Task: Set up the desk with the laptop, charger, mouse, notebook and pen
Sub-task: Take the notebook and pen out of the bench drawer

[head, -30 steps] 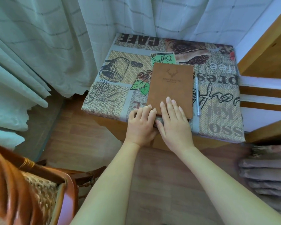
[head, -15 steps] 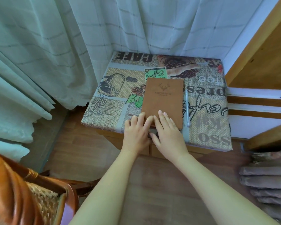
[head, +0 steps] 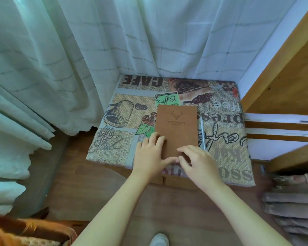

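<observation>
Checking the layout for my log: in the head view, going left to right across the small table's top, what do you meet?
Printed cup picture → left hand → notebook → pen, all on the tablecloth. The right hand overlaps the notebook's near edge, so it is left out.

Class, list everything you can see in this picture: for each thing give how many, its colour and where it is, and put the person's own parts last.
brown suede-look notebook: one, brown, middle of the table
clear slim pen: one, clear, right of the notebook
coffee-print cloth-covered table: one, beige and grey, in the corner
white checked curtain: one, white, behind and left of the table
wooden chair: one, orange-brown, bottom left
white shoe: one, bottom edge
left hand: one, on the notebook's near left corner
right hand: one, at the notebook's near edge
</observation>
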Motion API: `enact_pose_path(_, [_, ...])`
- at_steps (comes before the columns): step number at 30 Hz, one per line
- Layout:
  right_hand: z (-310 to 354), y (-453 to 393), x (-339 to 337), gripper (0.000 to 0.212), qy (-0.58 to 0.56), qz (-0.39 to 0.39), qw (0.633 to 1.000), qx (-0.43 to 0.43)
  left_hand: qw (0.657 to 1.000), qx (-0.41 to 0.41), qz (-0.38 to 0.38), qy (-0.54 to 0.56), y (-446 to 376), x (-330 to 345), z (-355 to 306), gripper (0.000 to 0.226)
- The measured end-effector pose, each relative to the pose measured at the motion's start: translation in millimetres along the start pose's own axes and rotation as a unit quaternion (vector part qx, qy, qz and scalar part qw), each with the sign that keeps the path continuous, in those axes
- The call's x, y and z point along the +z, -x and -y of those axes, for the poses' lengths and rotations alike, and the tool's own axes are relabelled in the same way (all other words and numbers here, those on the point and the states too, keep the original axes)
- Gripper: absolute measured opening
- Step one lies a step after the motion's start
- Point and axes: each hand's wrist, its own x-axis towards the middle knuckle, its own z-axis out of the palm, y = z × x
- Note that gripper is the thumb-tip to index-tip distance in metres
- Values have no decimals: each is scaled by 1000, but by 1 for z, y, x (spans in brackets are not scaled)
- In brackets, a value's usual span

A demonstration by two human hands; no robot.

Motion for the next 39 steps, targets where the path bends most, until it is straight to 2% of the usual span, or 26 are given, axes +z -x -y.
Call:
enact_pose_path(4, [-8,-22,-5,22,15,-36,998,56,996,-40,62,39,-28,-7,-1,77])
enact_pose_path(9, [-23,-37,-7,39,29,-45,974,220,985,-79,127,81,-34,-4,0,85])
enact_pose_path(11, [-23,-39,-6,45,3,-47,963,267,980,-88,121,134,-33,-3,-4,83])
enact_pose_path(14, [-18,-41,-1,46,-20,-74,957,281,952,-131,68,267,-35,-5,-11,86])
enact_pose_path(15, [-16,-43,0,45,-40,-85,952,290,928,-166,54,328,-39,-5,-11,88])
enact_pose_path(16, [-14,-46,0,45,-67,-95,946,304,889,-212,51,402,-44,-8,-11,91])
enact_pose_path(18, [-13,-51,0,45,-113,-103,925,347,776,-292,70,555,-54,-14,-9,89])
enact_pose_path(19, [-14,-53,0,43,-137,-100,913,372,734,-308,84,599,-58,-16,-6,82])
enact_pose_path(21, [-19,-56,-2,38,-194,-87,884,416,696,-308,112,638,-63,-14,1,68])
enact_pose_path(23, [-23,-59,-7,37,-254,-75,854,449,664,-304,140,668,-64,-12,7,65])
enact_pose_path(25, [-26,-62,-11,41,-305,-56,826,470,650,-295,163,681,-64,-11,13,65])
enact_pose_path(27, [-25,-66,-13,40,-313,-32,822,474,639,-287,174,692,-64,-13,16,66])
enact_pose_path(32, [-20,-73,-2,28,-247,26,849,467,631,-305,149,698,-63,-17,31,66])
enact_pose_path(36, [-13,-72,3,11,-153,-2,894,420,621,-312,148,704,-59,-23,36,68])
enact_pose_path(39, [-9,-70,-2,9,-204,-37,888,411,611,-315,151,711,-59,-25,35,70])
